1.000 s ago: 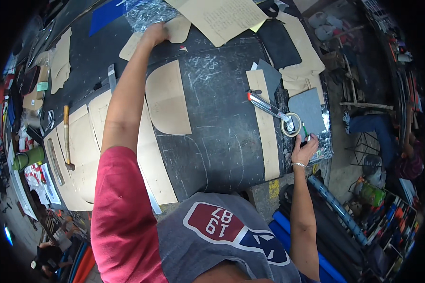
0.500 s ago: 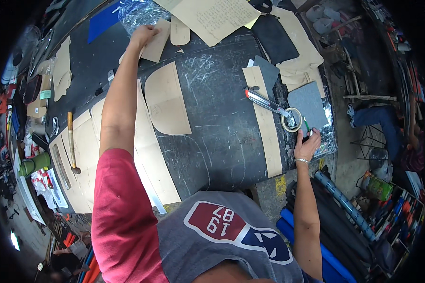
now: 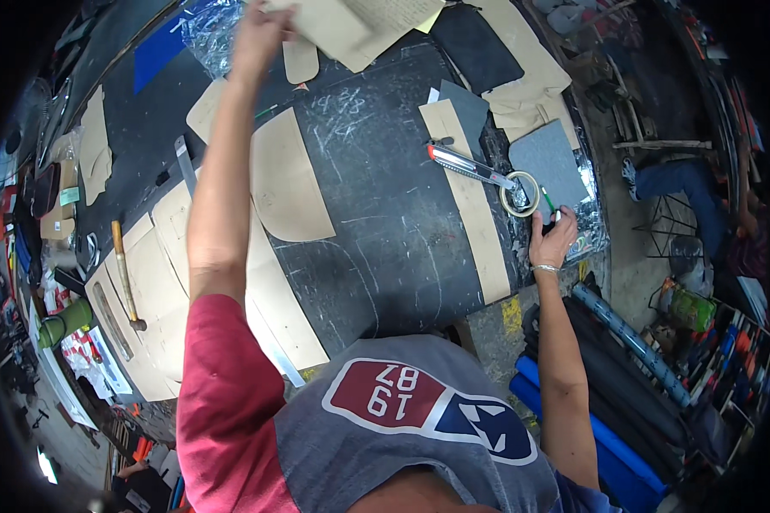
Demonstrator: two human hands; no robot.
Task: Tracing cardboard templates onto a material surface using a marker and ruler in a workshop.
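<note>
My left hand (image 3: 261, 38) reaches to the far side of the black table, its fingers closed on the edge of a brown card piece (image 3: 327, 27). That piece overlaps a large sheet with handwriting (image 3: 398, 21). A small rounded card pattern (image 3: 300, 61) lies just below. At the right edge, my right hand (image 3: 553, 241) pinches a green pen (image 3: 547, 200). Close to it are a roll of masking tape (image 3: 506, 202) and a red and silver utility knife (image 3: 466, 162), which rests across a long card strip (image 3: 475, 222). A half-round card pattern (image 3: 299, 184) lies mid-table.
Large card pieces (image 3: 287, 299) cover the left side, with a hammer (image 3: 123, 265) on them. A metal ruler (image 3: 184, 162) lies beside my left forearm. Grey fabric (image 3: 547, 158) and a black pouch (image 3: 477, 51) lie at right. Rolls of material (image 3: 607, 368) stand below.
My left hand has moved farther away, lifting the brown card piece and carrying it right over the handwritten sheet. A rounded card beneath now shows. My right hand stays with the pen.
</note>
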